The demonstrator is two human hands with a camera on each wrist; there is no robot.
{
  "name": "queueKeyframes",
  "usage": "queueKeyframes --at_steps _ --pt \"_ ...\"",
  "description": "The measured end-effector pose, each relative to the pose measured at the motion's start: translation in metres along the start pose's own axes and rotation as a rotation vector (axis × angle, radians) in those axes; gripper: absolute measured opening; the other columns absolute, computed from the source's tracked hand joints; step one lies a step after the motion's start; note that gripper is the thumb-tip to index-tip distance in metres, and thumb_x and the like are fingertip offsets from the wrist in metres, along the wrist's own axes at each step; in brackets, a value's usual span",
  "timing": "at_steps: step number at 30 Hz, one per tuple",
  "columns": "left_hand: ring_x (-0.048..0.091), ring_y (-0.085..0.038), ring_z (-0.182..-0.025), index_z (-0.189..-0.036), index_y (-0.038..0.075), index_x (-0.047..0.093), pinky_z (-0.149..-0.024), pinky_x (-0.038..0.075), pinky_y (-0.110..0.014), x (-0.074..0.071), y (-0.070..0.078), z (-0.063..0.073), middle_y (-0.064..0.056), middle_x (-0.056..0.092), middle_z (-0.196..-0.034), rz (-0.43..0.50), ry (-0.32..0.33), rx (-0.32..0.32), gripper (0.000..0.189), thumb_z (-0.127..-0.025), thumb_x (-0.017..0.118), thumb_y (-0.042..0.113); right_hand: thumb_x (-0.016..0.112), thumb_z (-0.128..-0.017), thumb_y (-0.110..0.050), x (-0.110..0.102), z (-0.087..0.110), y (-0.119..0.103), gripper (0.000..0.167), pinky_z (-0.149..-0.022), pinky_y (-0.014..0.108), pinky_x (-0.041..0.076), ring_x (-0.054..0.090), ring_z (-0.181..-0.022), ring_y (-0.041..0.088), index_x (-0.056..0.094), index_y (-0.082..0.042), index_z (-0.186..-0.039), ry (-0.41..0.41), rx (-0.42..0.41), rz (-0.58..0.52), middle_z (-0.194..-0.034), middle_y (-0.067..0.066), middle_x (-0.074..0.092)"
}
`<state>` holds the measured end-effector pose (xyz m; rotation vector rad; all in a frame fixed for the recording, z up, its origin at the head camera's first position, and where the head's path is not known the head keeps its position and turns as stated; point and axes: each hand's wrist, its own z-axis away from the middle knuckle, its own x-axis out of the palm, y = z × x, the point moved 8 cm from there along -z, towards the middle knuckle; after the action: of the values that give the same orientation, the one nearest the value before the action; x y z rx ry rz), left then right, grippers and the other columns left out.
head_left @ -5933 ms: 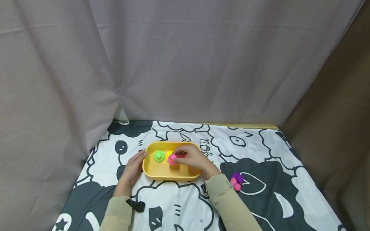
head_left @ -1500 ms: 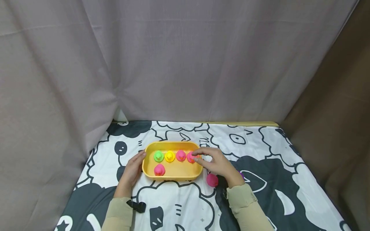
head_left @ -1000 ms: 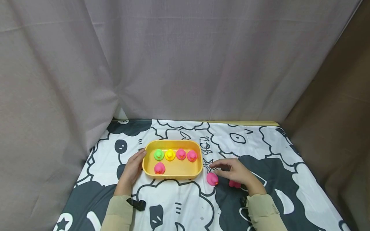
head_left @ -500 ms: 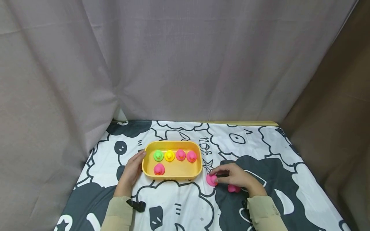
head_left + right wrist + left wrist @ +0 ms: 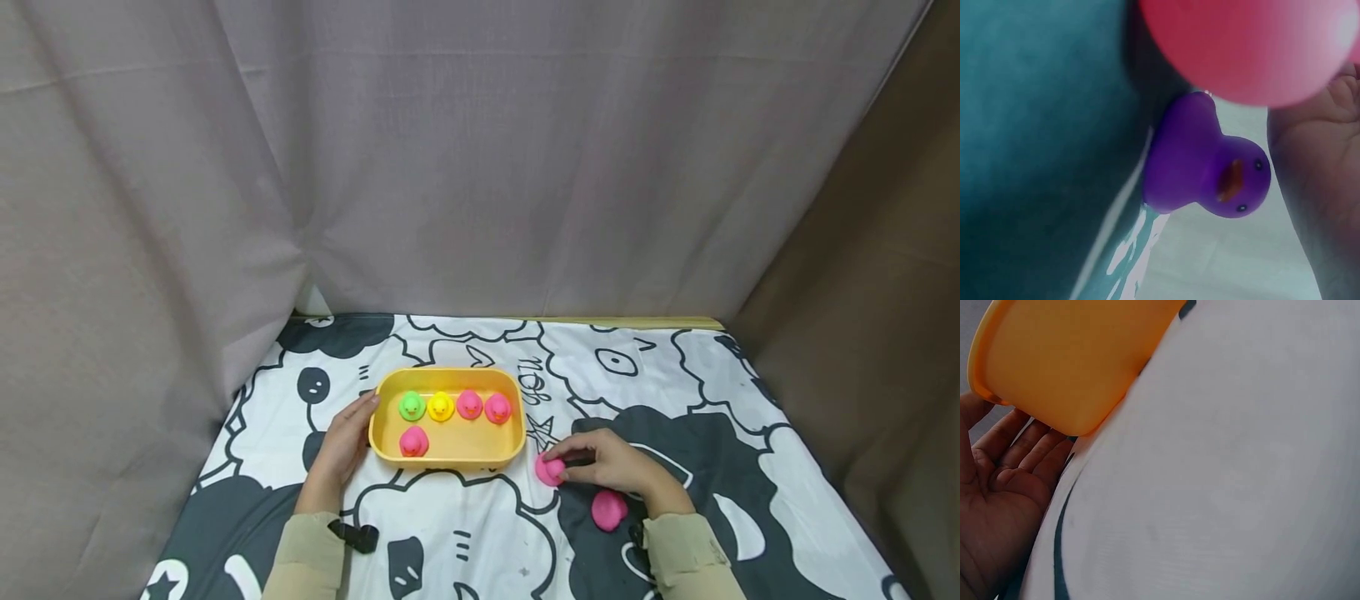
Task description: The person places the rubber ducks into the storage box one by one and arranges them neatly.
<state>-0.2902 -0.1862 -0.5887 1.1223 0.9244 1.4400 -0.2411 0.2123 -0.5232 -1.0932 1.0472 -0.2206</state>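
My left hand (image 5: 343, 446) holds the left end of the yellow tray (image 5: 465, 461), thumb at its rim and fingers against the outer wall. To the right of the tray, my right hand (image 5: 611, 461) pinches a pink rubber duck (image 5: 548, 470) low over the cloth. Another pink duck (image 5: 609, 509) lies below this hand. A purple rubber duck (image 5: 1191, 156) shows in the right wrist view, near a large blurred pink shape; in the head view the hand hides it. Inside the tray sit a green duck (image 5: 412, 406), a yellow duck (image 5: 440, 407) and pink ducks (image 5: 414, 442).
A black-and-white cartoon cloth (image 5: 465, 533) covers the table. Grey curtain (image 5: 480, 167) hangs behind it, with a brown drape (image 5: 862, 375) at the right. A dark strap (image 5: 354, 534) is at the left wrist.
Pink ducks have joined the green and yellow ones in the tray. My right hand has left the tray, moved right and taken hold of another pink duck. My left hand stays put.
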Motion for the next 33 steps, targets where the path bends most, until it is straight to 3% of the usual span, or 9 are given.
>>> queueKeyframes --at_steps 15,22,33 --pt "0.039 -0.018 -0.142 -0.149 0.014 0.051 -0.113 0.038 -0.033 -0.0001 -0.0012 -0.0012 -0.003 0.041 -0.157 0.014 0.001 -0.013 0.058 -0.099 0.062 0.043 0.082 -0.086 -0.022 0.0004 0.002 0.004 0.032 -0.088 0.04 0.058 0.068 -0.099 0.012 0.076 -0.019 -0.117 0.028 0.013 0.005 -0.11 -0.007 0.073" --pt "0.039 -0.016 -0.142 -0.148 0.016 0.052 -0.113 0.038 -0.032 -0.0014 -0.0019 -0.0009 0.0 0.042 -0.156 0.003 0.014 -0.014 0.057 -0.099 0.062 0.044 0.081 -0.087 -0.024 0.0 0.002 0.0046 0.029 -0.084 0.039 0.059 0.069 -0.096 0.012 0.076 -0.017 -0.115 0.051 -0.02 0.02 -0.106 -0.005 0.074" --pt "0.039 -0.016 -0.143 -0.147 0.016 0.053 -0.113 0.038 -0.031 -0.0006 -0.0013 -0.0001 0.0 0.042 -0.156 0.001 0.018 -0.008 0.058 -0.098 0.062 0.046 0.082 -0.086 -0.029 -0.0018 0.002 0.0064 0.029 -0.086 0.039 0.059 0.068 -0.095 0.01 0.077 -0.021 -0.113 0.071 0.025 0.017 -0.104 -0.01 0.073"
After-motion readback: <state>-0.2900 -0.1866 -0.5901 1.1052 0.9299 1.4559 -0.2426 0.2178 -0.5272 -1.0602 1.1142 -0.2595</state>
